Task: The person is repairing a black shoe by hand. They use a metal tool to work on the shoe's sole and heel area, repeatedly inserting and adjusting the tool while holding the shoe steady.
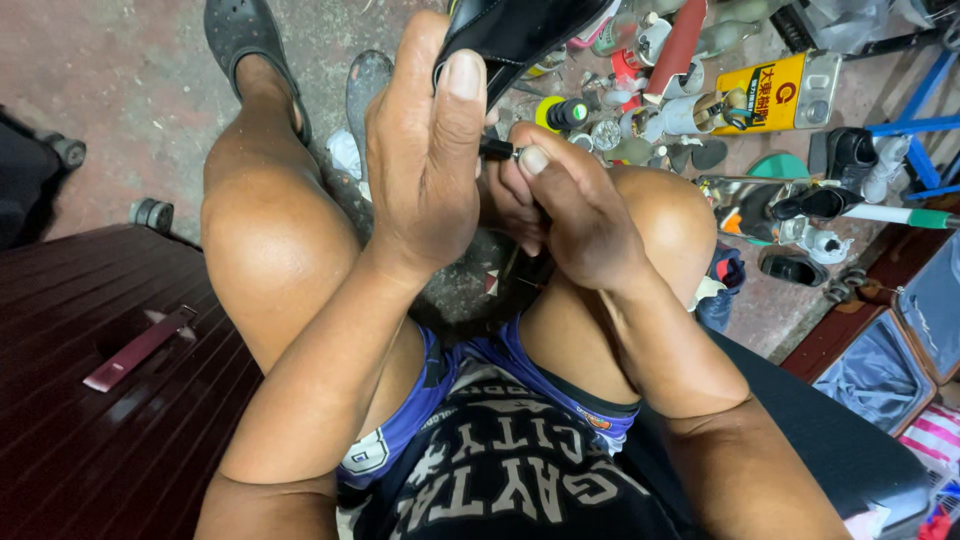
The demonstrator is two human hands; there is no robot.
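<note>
The left hand [425, 150] is closed around a black shoe [515, 30], thumb pressed flat against its glossy side and the fingers wrapped behind it, holding it up above the knees near the top edge of the view. The right hand [575, 215] is curled tight just beside and below it, pinching a thin dark tool [497, 149] between thumb and bent fingers; the tool's tip points toward the left thumb, right under the shoe. The two hands touch at the knuckles. Below them are bare knees and blue shorts. On the floor beyond lie a yellow tin can [780, 93], small bottles and other black shoes [815, 205]. A dark red suitcase [90, 400] stands at the left side
</note>
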